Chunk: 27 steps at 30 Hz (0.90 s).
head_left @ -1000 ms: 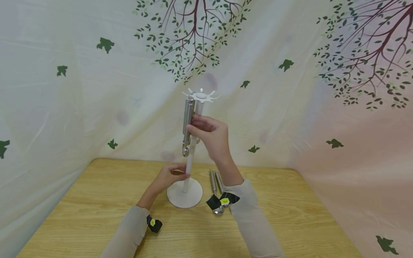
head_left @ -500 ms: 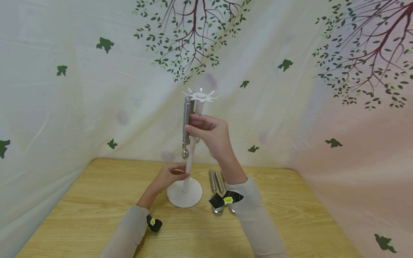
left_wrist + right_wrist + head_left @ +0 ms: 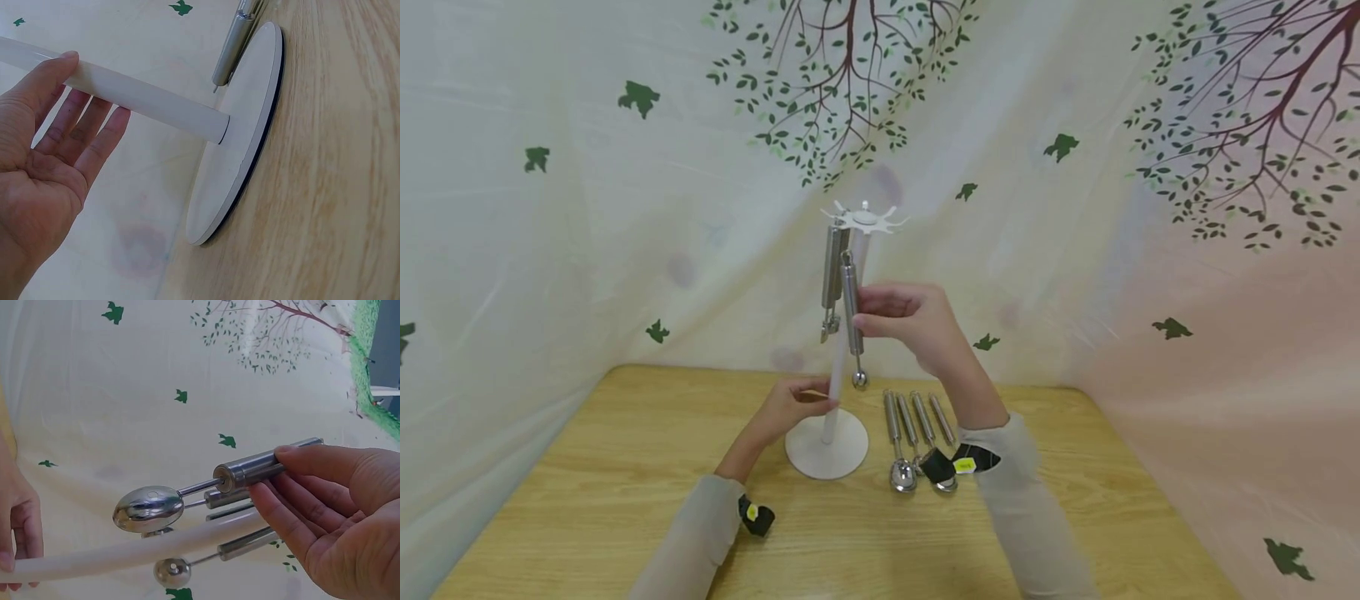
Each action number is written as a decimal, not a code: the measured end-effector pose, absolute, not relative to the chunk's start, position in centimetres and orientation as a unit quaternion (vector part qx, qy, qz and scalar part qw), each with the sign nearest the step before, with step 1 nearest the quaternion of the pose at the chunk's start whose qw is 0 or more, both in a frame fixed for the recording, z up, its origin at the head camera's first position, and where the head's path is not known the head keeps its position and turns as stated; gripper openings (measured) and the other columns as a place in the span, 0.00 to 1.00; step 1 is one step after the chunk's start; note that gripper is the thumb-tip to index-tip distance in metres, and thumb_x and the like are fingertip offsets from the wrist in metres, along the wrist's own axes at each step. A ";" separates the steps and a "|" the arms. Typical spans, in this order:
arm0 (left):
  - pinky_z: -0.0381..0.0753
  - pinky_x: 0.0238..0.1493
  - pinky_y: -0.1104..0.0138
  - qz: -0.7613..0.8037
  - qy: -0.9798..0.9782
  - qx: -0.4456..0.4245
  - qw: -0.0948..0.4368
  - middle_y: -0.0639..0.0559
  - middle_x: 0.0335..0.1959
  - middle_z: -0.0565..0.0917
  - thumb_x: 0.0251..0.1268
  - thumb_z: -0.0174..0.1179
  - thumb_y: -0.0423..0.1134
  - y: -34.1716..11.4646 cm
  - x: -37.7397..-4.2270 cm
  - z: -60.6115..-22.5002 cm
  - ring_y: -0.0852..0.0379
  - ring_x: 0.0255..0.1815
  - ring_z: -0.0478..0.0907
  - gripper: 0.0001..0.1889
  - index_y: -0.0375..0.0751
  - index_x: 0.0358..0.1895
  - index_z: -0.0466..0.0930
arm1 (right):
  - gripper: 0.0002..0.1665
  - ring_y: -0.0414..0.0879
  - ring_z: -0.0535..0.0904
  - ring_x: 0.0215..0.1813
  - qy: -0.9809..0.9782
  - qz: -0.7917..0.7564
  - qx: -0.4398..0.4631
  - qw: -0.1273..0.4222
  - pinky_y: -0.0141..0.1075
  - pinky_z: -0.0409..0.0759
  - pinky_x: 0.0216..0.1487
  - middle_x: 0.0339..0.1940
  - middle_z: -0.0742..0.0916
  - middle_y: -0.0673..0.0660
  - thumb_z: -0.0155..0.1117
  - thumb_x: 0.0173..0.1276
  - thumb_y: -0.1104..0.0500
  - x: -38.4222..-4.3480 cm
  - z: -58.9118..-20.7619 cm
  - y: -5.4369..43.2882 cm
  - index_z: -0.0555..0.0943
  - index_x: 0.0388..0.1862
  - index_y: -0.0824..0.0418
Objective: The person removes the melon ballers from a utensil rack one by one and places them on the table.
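Observation:
A white utensil stand [image 3: 826,454] with a round base and a ring of hooks [image 3: 866,218] on top stands on the table. My left hand [image 3: 792,410] pinches its pole [image 3: 144,97] low down, thumb on one side and fingers on the other. Between the thumb and fingers of my right hand [image 3: 913,321] is the steel handle of a melon baller [image 3: 250,469], its oval bowl [image 3: 149,509] pointing down in the head view. Its top end shows just below the hooks. Several steel-handled utensils [image 3: 831,267] hang on the stand's left side.
Several more steel utensils [image 3: 892,417] lie side by side on the wooden table [image 3: 625,467], right of the base, partly hidden by my right wrist camera. A pale cloth wall [image 3: 700,208] with leaf prints stands behind the table.
My right hand has moved right and down with the melon baller, away from the hanging utensils. More of the utensils on the table show. My left hand stays on the pole.

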<state>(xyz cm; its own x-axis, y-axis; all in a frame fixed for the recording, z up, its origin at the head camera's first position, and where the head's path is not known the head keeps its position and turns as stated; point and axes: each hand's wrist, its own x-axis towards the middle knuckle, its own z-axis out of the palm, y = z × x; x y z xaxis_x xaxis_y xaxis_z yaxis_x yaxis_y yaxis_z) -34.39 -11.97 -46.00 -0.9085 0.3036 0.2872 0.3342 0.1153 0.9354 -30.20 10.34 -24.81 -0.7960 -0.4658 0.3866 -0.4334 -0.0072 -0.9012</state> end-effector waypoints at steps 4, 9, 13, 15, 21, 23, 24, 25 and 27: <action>0.86 0.58 0.54 -0.630 -0.746 -0.214 0.009 0.34 0.57 0.85 0.66 0.69 0.34 -12.0 -34.4 -46.0 0.39 0.56 0.85 0.21 0.31 0.60 0.82 | 0.20 0.44 0.90 0.42 0.730 -0.607 -0.312 0.031 0.43 0.89 0.52 0.40 0.93 0.53 0.72 0.63 0.71 -30.7 -25.3 11.7 0.83 0.54 0.73; 0.86 0.58 0.54 -0.631 -0.744 -0.218 0.009 0.33 0.57 0.85 0.66 0.69 0.34 -12.0 -34.4 -46.0 0.38 0.56 0.85 0.21 0.31 0.60 0.82 | 0.20 0.44 0.90 0.43 0.757 -0.584 -0.292 0.044 0.43 0.88 0.54 0.41 0.92 0.52 0.73 0.64 0.68 -31.2 -25.9 13.6 0.84 0.55 0.71; 0.86 0.57 0.53 -0.633 -0.742 -0.219 0.010 0.33 0.57 0.85 0.66 0.69 0.33 -11.9 -34.3 -46.0 0.39 0.55 0.85 0.21 0.30 0.60 0.82 | 0.20 0.43 0.89 0.43 0.769 -0.579 -0.265 0.052 0.41 0.88 0.55 0.39 0.92 0.49 0.73 0.64 0.68 -31.7 -26.8 15.2 0.84 0.55 0.71; 0.86 0.57 0.53 -0.632 -0.743 -0.218 0.009 0.33 0.56 0.85 0.66 0.69 0.34 -11.9 -34.2 -45.9 0.39 0.55 0.85 0.21 0.30 0.60 0.82 | 0.20 0.42 0.89 0.44 0.772 -0.579 -0.256 0.055 0.39 0.87 0.56 0.38 0.92 0.47 0.73 0.64 0.68 -32.0 -27.3 16.1 0.83 0.55 0.72; 0.86 0.57 0.53 -0.630 -0.746 -0.213 0.010 0.33 0.56 0.85 0.65 0.69 0.34 -11.8 -34.2 -45.9 0.38 0.55 0.85 0.21 0.31 0.60 0.82 | 0.21 0.42 0.89 0.45 0.784 -0.568 -0.243 0.055 0.36 0.86 0.57 0.39 0.92 0.46 0.73 0.64 0.67 -33.0 -29.3 18.8 0.83 0.55 0.73; 0.86 0.57 0.53 -0.632 -0.745 -0.213 0.011 0.33 0.56 0.85 0.65 0.69 0.33 -11.8 -34.3 -45.9 0.38 0.55 0.85 0.21 0.31 0.60 0.82 | 0.22 0.42 0.89 0.45 0.790 -0.564 -0.234 0.054 0.35 0.86 0.56 0.39 0.92 0.46 0.74 0.64 0.66 -33.4 -30.1 19.8 0.83 0.56 0.72; 0.86 0.57 0.53 -0.631 -0.745 -0.214 0.012 0.33 0.56 0.85 0.65 0.70 0.33 -11.8 -34.3 -45.9 0.38 0.55 0.85 0.21 0.31 0.60 0.82 | 0.22 0.42 0.89 0.45 0.792 -0.562 -0.231 0.054 0.36 0.86 0.56 0.40 0.92 0.47 0.74 0.64 0.66 -33.7 -30.5 20.3 0.83 0.56 0.72; 0.86 0.57 0.53 -0.632 -0.745 -0.215 0.012 0.32 0.55 0.86 0.65 0.70 0.33 -11.8 -34.3 -45.9 0.38 0.55 0.85 0.21 0.30 0.60 0.82 | 0.22 0.42 0.89 0.45 0.796 -0.559 -0.226 0.054 0.35 0.86 0.55 0.40 0.92 0.47 0.74 0.64 0.65 -33.9 -31.0 20.8 0.83 0.56 0.72; 0.86 0.57 0.53 -0.630 -0.746 -0.215 0.014 0.32 0.55 0.86 0.65 0.70 0.33 -11.8 -34.3 -45.9 0.38 0.55 0.85 0.21 0.30 0.60 0.82 | 0.23 0.41 0.88 0.45 0.802 -0.555 -0.214 0.054 0.35 0.86 0.55 0.40 0.92 0.47 0.74 0.64 0.64 -34.3 -31.9 21.9 0.82 0.57 0.72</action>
<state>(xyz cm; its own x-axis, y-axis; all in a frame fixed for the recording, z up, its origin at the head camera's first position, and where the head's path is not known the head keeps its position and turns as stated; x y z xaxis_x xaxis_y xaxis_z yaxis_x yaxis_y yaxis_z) -34.31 -11.78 -45.88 -0.9069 0.3039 0.2919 0.3383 0.1123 0.9343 -34.29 21.94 -31.86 -0.9029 -0.4023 0.1514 -0.2834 0.2923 -0.9134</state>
